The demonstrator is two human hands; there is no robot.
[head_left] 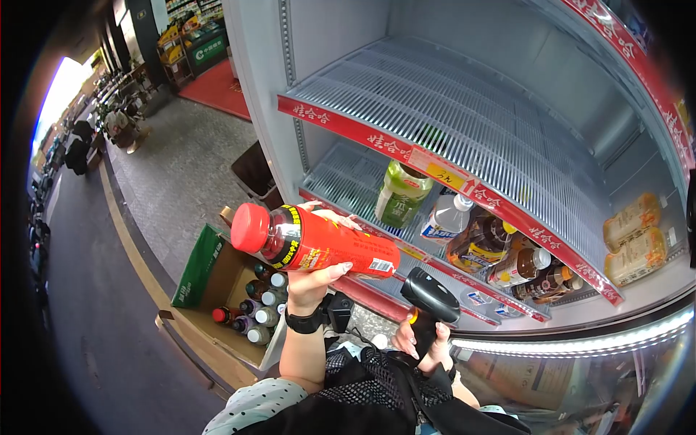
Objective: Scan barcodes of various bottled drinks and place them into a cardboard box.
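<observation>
My left hand [312,284] is wrapped around a red-labelled drink bottle [337,243], tilted on its side with its red cap toward the left. A white barcode patch near the bottle's base shows on the side facing me. Lower and to the right, my right hand [439,349] grips a black handheld barcode scanner [431,296] by its handle. The scanner's head is just beyond the bottle's base, in front of the cooler shelves. A black band circles my left wrist.
An open cooler has a wire shelf [449,94] with a red label strip. Below stand a green-labelled bottle [403,194] and several other drinks; packaged food [635,254] sits at right. A cardboard box [250,346] of bottles is at lower left, beside a paved walkway [188,159].
</observation>
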